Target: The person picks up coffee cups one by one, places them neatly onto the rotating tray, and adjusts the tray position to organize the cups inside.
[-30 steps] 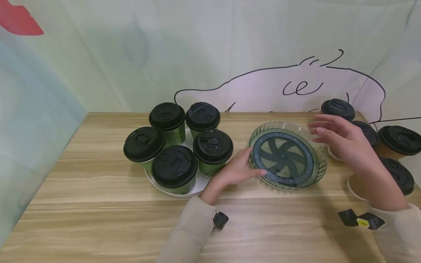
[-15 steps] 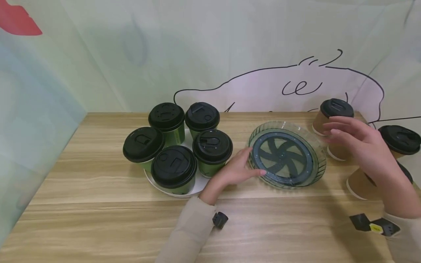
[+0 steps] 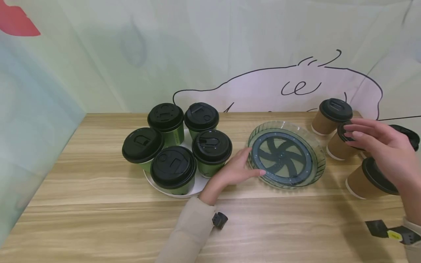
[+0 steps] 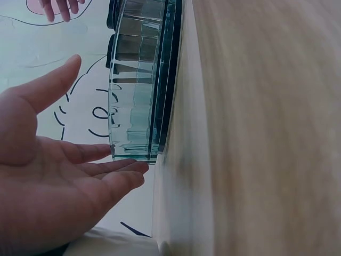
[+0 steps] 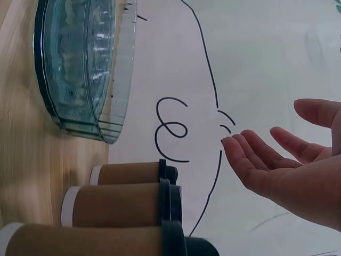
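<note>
A clear round fluted tray [image 3: 317, 166] with a dark blue ring and curved spokes in its base rests on the wooden table. My left hand [image 3: 235, 170] is at its left side, fingers extended; the left wrist view has the fingertips right at the wall of the tray [image 4: 136, 114]. My right hand [image 3: 381, 146] hovers over brown paper cups with black lids, fingers loosely bent around nothing. One brown cup [image 3: 329, 118] stands at the back, another [image 3: 338, 146] before it, and a nearer one [image 3: 365, 180] is partly behind the hand. In the right wrist view the hand [image 5: 287, 165] is apart from the cups.
Left of the tray, several green cups [image 3: 172, 171] with black lids stand close together on a white round plate [image 3: 197, 188]. My left forearm passes close by them. Behind the table hangs a pale printed backdrop [image 3: 210, 54].
My right hand has moved right, away from the tray and over the brown cups, uncovering the back ones. My left hand and the tray have stayed in place.
</note>
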